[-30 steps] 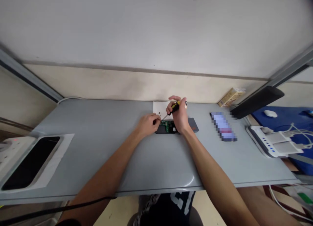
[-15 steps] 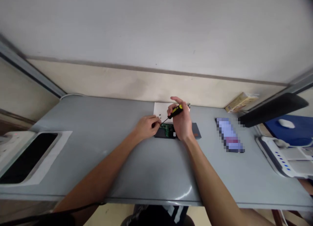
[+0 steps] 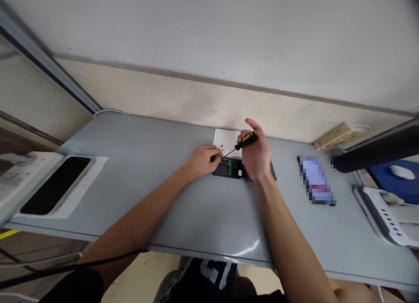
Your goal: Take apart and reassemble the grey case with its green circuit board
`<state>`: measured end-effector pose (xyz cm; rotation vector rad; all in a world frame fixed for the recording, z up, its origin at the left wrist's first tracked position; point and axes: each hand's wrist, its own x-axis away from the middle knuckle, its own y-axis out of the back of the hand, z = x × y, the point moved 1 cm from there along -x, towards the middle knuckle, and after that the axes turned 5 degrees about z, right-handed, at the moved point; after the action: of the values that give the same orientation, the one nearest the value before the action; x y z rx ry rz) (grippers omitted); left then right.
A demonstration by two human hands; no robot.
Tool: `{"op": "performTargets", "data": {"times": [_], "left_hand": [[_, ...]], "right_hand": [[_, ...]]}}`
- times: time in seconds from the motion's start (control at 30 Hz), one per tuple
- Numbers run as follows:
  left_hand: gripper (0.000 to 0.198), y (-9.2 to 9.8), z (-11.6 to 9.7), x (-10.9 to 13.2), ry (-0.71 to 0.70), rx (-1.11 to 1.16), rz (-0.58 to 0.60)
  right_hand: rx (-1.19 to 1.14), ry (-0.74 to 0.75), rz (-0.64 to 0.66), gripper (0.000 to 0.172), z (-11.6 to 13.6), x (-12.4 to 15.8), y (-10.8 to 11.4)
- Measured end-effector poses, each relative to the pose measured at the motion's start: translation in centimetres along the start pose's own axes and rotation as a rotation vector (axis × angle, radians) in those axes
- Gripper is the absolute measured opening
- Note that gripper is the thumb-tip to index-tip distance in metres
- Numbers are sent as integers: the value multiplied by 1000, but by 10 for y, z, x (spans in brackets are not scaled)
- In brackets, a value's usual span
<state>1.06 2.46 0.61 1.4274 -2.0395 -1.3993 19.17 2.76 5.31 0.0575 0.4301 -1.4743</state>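
My right hand [image 3: 258,158] is wrapped around a black and yellow screwdriver [image 3: 247,139], one finger stretched away from the handle. The shaft slants down to the left, its tip at the upper left of a green circuit board [image 3: 230,162]. That board sits in a dark, flat device casing [image 3: 221,169]. Beside the tip, my left hand [image 3: 205,160] has thumb and fingers pinched together at the casing's left end; whatever they grip is hidden. Behind the casing lies a white sheet of paper [image 3: 225,138] with several tiny dark pieces on it, too small to name.
A black-screened phone [image 3: 57,185] lies on paper at the left, next to a white power strip [image 3: 24,174]. To the right are a phone with a blurred screen [image 3: 316,180], a yellowish box [image 3: 338,136], a dark monitor edge [image 3: 379,150] and another white power strip [image 3: 386,218].
The view has shifted and tilted a little, so the desk sits differently in the picture. Both hands keep their places at the casing, and the screwdriver tip stays beside my left fingers.
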Motion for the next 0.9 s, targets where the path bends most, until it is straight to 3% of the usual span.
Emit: {"op": "performTargets", "data": {"times": [0.1, 0.4, 0.5, 0.57, 0.7, 0.8, 0.9], "left_hand": [[27, 1, 0, 0, 7, 17, 0], [27, 2, 3, 0, -48, 29, 5], [26, 2, 4, 0, -43, 29, 17], [27, 5, 4, 0, -30, 50, 50], [29, 14, 2, 0, -31, 54, 142], [30, 19, -2, 0, -54, 11, 182], [30, 26, -6, 2, -69, -35, 213]], "right_hand": [[-63, 6, -41, 31, -5, 1, 2], [-128, -34, 13, 49, -2, 4, -10], [-85, -43, 11, 39, 1, 4, -11], [-46, -32, -15, 41, -1, 5, -8], [170, 70, -80, 38, -6, 7, -3], [338, 124, 11, 29, -5, 6, -3], [337, 181, 77, 24, 13, 7, 1]]}}
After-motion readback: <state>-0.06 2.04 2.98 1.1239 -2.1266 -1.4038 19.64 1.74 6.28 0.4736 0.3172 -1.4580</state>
